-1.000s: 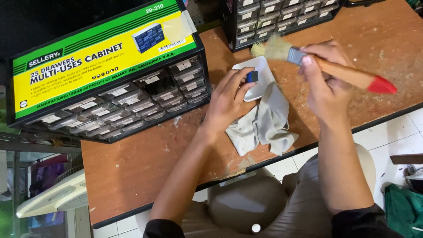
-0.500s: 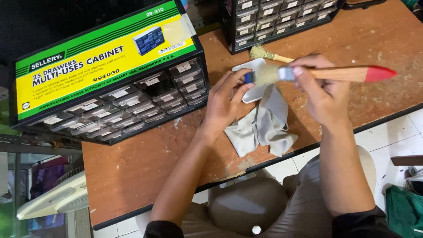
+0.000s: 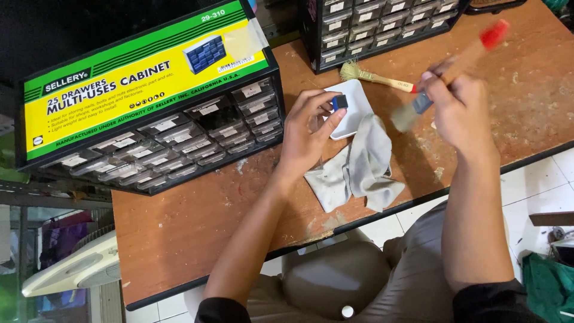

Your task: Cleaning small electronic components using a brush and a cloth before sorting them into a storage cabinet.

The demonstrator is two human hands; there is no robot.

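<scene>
My left hand (image 3: 308, 134) pinches a small dark blue block (image 3: 339, 102) between thumb and fingers, just above a white square dish (image 3: 357, 100). My right hand (image 3: 457, 110) grips a paintbrush (image 3: 445, 73) with a wooden handle, red end and metal ferrule; it is blurred, its bristles pointing down-left near the dish's right side. A crumpled grey cloth (image 3: 359, 167) lies on the wooden table (image 3: 197, 221) below the dish.
A second, smaller brush (image 3: 373, 76) with a pale handle lies behind the dish. A black multi-drawer parts cabinet (image 3: 149, 101) with a green and yellow top sits at the left. Another drawer cabinet (image 3: 376, 27) stands at the back. The table's front edge runs close to my lap.
My right hand has swung the paintbrush from lying across the dish to tilting up-right, the red end rising. The smaller brush behind is now uncovered. My left hand keeps its hold on the blue block.
</scene>
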